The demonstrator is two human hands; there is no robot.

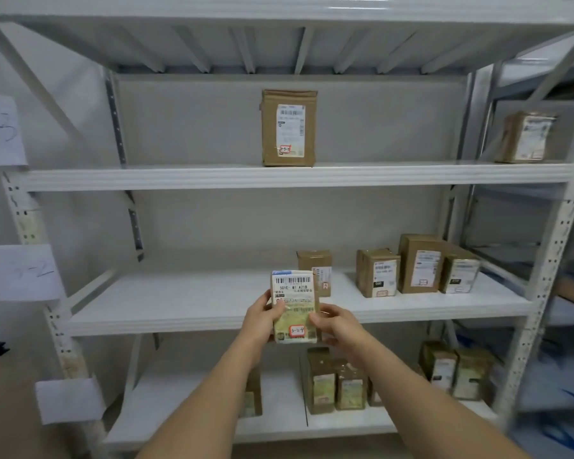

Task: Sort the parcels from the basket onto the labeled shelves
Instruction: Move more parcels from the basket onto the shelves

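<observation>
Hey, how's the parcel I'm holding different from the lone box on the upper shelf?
The held parcel is gripped by the left hand and right hand in front of the middle shelf; the lone box stands on the upper shelf, untouched. The held parcel's front is nearly covered by its label; the lone box shows bare cardboard around its label. Both stand upright and carry a red-framed handwritten sticker.

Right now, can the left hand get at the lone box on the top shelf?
Probably not yet: left hand and right hand both grip the parcel. The path up to the box looks free otherwise.
</observation>
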